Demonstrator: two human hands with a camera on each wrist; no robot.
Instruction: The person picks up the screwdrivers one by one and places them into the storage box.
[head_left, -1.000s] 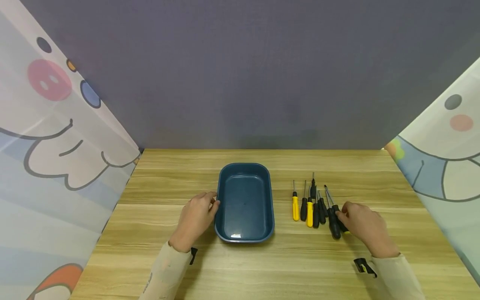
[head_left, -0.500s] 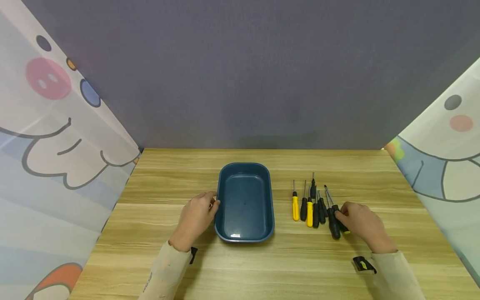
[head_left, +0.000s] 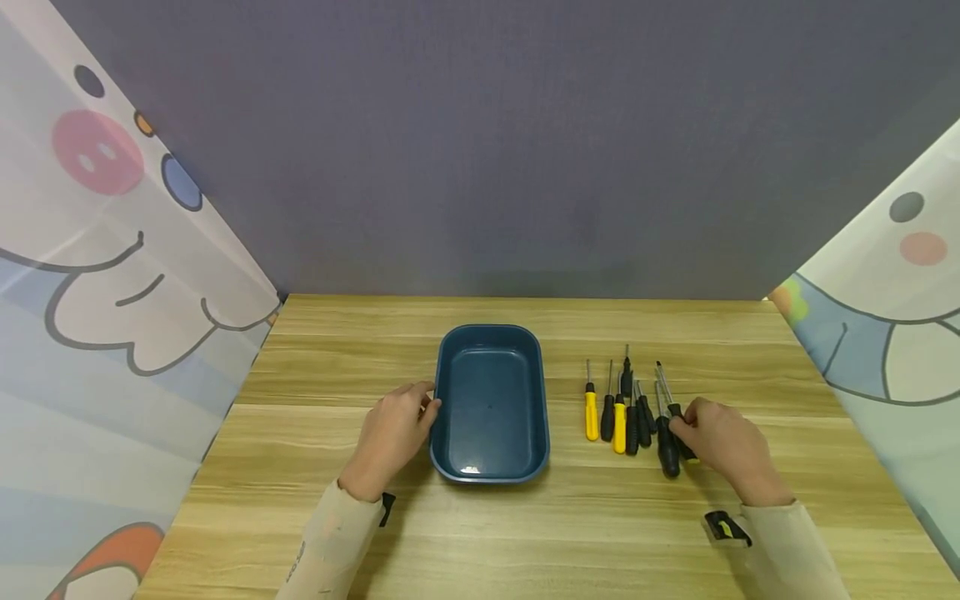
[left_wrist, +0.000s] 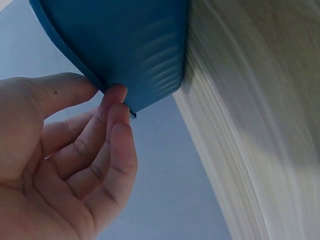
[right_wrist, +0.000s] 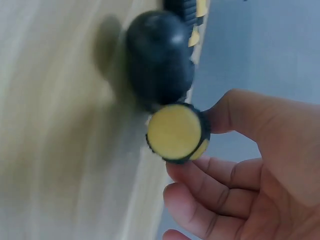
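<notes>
A dark blue rectangular tray stands on the table, nothing in it. My left hand pinches its left rim between thumb and fingertips; the left wrist view shows the thumb on one side of the rim. To the right, my right hand pinches the handle of a black screwdriver with a yellow end cap. Just left of it lies a screwdriver with a fat black handle, close beside or touching it in the right wrist view.
Several more screwdrivers lie in a loose row between tray and right hand, including a yellow-handled one and another yellow one. A grey panel rises behind the wooden table. Printed curtains hang on both sides.
The screwdriver in my right hand has swung, its tip moving right and slightly away from me. The fat black-handled one beside it has shifted slightly. My left hand and the tray stay put.
</notes>
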